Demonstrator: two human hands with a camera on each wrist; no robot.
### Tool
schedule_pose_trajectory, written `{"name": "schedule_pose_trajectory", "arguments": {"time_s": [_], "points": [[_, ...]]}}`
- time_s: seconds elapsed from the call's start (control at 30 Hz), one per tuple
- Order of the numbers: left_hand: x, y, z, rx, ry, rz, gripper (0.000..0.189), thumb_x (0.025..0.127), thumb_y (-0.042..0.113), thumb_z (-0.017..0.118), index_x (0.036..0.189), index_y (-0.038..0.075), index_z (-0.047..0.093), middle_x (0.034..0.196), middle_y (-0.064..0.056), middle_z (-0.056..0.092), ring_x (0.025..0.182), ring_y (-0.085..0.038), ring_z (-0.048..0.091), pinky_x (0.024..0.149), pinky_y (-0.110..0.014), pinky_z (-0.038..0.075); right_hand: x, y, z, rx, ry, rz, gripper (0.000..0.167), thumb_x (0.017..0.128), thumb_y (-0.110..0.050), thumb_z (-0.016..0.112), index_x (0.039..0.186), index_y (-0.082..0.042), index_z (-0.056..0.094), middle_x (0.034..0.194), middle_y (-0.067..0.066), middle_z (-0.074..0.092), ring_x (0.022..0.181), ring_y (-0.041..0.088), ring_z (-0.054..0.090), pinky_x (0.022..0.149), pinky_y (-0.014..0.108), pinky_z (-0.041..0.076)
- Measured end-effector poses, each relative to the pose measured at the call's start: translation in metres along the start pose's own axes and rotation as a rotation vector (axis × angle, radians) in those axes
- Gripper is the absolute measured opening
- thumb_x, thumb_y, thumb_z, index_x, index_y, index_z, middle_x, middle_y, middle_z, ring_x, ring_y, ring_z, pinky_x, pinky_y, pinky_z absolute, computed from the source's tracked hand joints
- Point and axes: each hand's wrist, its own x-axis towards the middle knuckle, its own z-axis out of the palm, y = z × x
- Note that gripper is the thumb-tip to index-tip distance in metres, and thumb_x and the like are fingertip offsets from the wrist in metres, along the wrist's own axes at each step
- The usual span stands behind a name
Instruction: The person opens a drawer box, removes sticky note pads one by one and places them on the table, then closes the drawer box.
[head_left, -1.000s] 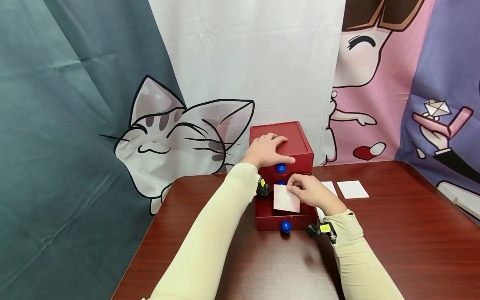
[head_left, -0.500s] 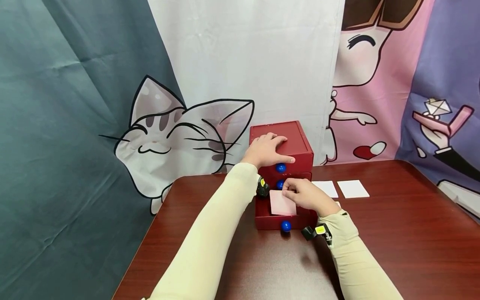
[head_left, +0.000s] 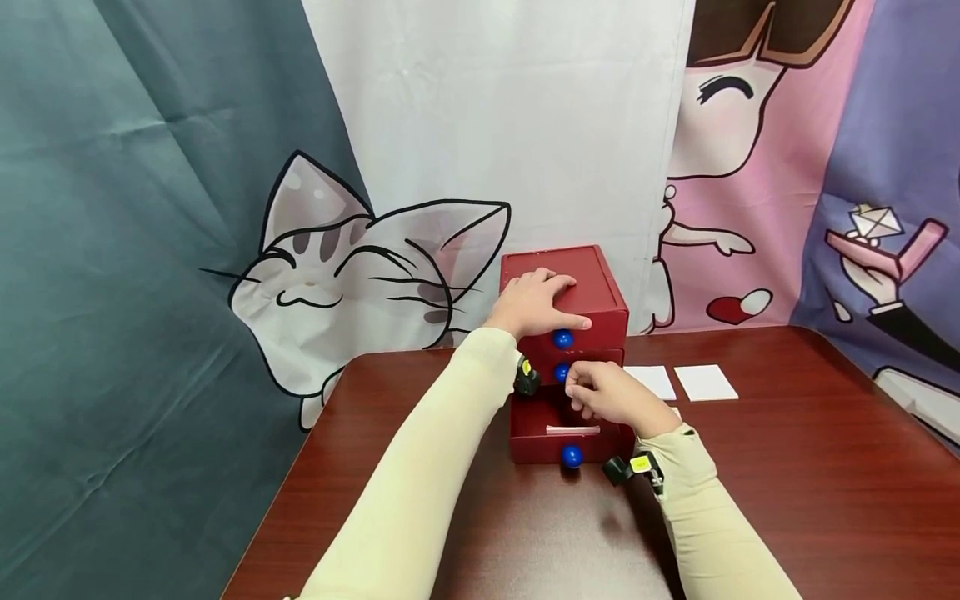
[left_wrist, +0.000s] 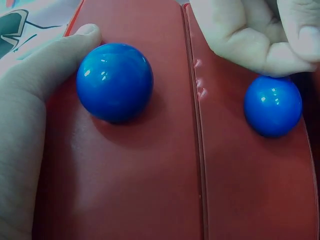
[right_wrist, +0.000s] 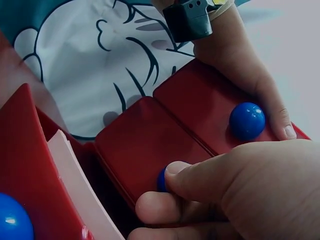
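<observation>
A red chest of drawers (head_left: 607, 333) with blue ball knobs stands on the table, its bottom drawer (head_left: 536, 448) pulled out. My left hand (head_left: 528, 304) rests on top of the chest, fingers spread and thumb over the front edge near the top knob (left_wrist: 115, 82). Above the drawer hovers my right hand (head_left: 611, 393), fingers loosely bent with nothing held, close to the middle knob (head_left: 561, 372). Inside the drawer a pale pink paper (right_wrist: 80, 175) leans behind the front wall; only its upper edge shows in the head view.
Two white paper squares lie on the table (head_left: 787, 467) right of the chest: a nearer one (head_left: 651, 382) and a farther one (head_left: 707, 382). Another pale piece (head_left: 676, 412) peeks out by the right wrist. A printed cloth (head_left: 525, 108) hangs behind.
My right hand moved left and slightly down with the pink paper, then let it go. The paper dropped into the bottom drawer. My left hand stayed on the chest.
</observation>
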Motion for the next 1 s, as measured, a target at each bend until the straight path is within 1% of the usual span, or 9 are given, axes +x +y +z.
{"name": "schedule_pose_trajectory", "arguments": {"time_s": [0.07,0.17,0.33,0.43,0.53,0.63,0.77,0.87,1.0], "points": [[0.0,0.0,-0.001,-0.002,-0.001,-0.002,0.084,0.082,0.079,0.058,0.152,0.034,0.044,0.153,0.0,0.042,0.137,-0.021,0.039,0.117,-0.049,0.03,0.0,-0.001,-0.001,-0.011,0.005,0.0,0.012,0.101,-0.009,0.06,0.089,-0.011,0.06,0.073,0.002,0.067,0.06,0.017,0.065,0.056,0.03,0.055],[0.001,0.0,-0.002,-0.001,-0.005,-0.003,0.085,0.082,0.079,0.058,0.153,0.034,0.044,0.153,0.0,0.042,0.138,-0.021,0.038,0.117,-0.049,0.03,-0.001,-0.003,-0.004,-0.029,-0.001,0.0,0.011,0.1,-0.009,0.062,0.09,-0.007,0.063,0.073,0.002,0.067,0.061,0.017,0.065,0.057,0.03,0.055],[0.002,0.0,-0.001,-0.002,-0.001,-0.002,0.084,0.082,0.079,0.058,0.152,0.034,0.043,0.153,0.0,0.042,0.137,-0.021,0.039,0.116,-0.049,0.032,-0.001,-0.006,-0.008,-0.06,-0.039,0.001,0.012,0.099,-0.011,0.064,0.091,-0.003,0.069,0.075,0.003,0.069,0.064,0.015,0.066,0.062,0.03,0.055],[0.002,0.0,-0.001,0.002,-0.005,0.002,0.085,0.082,0.079,0.057,0.152,0.034,0.043,0.153,0.0,0.041,0.137,-0.021,0.038,0.116,-0.05,0.031,-0.002,-0.005,-0.007,-0.086,-0.084,-0.032,0.015,0.098,-0.017,0.066,0.091,-0.006,0.073,0.077,0.003,0.07,0.067,0.013,0.064,0.065,0.03,0.054],[0.001,0.0,-0.001,0.002,-0.012,0.002,0.085,0.082,0.079,0.057,0.153,0.035,0.043,0.153,0.0,0.041,0.138,-0.021,0.037,0.117,-0.05,0.03,-0.002,-0.001,-0.003,-0.117,-0.142,-0.065,0.017,0.095,-0.027,0.07,0.092,-0.012,0.077,0.08,-0.003,0.071,0.071,0.009,0.062,0.069,0.029,0.054],[0.001,0.0,0.0,-0.002,-0.012,0.001,0.085,0.082,0.079,0.058,0.153,0.034,0.043,0.153,0.001,0.041,0.138,-0.021,0.037,0.117,-0.05,0.03,-0.002,0.002,0.0,-0.13,-0.195,-0.06,0.018,0.091,-0.033,0.074,0.094,-0.016,0.079,0.084,-0.009,0.072,0.073,0.007,0.06,0.071,0.029,0.053],[0.001,0.0,0.0,-0.002,-0.009,-0.001,0.085,0.081,0.079,0.058,0.153,0.035,0.043,0.153,0.001,0.041,0.138,-0.021,0.038,0.117,-0.049,0.03,-0.002,0.002,0.002,-0.113,-0.241,-0.024,0.022,0.088,-0.034,0.078,0.098,-0.014,0.08,0.088,-0.009,0.073,0.073,0.007,0.06,0.071,0.029,0.053],[0.001,0.0,0.0,-0.007,-0.007,-0.003,0.085,0.081,0.079,0.058,0.152,0.035,0.043,0.153,0.001,0.041,0.139,-0.021,0.037,0.117,-0.049,0.029,-0.003,0.002,0.003,-0.102,-0.267,-0.024,0.025,0.086,-0.032,0.078,0.1,-0.011,0.08,0.09,-0.007,0.074,0.075,0.006,0.061,0.072,0.028,0.053],[0.001,0.0,0.001,-0.009,-0.007,-0.001,0.084,0.082,0.079,0.058,0.152,0.035,0.044,0.153,0.001,0.041,0.139,-0.021,0.037,0.117,-0.049,0.029,-0.004,0.001,0.003,-0.126,-0.277,-0.031,0.014,0.088,-0.024,0.075,0.093,-0.012,0.08,0.082,-0.008,0.072,0.072,0.006,0.058,0.068,0.027,0.05]]}}
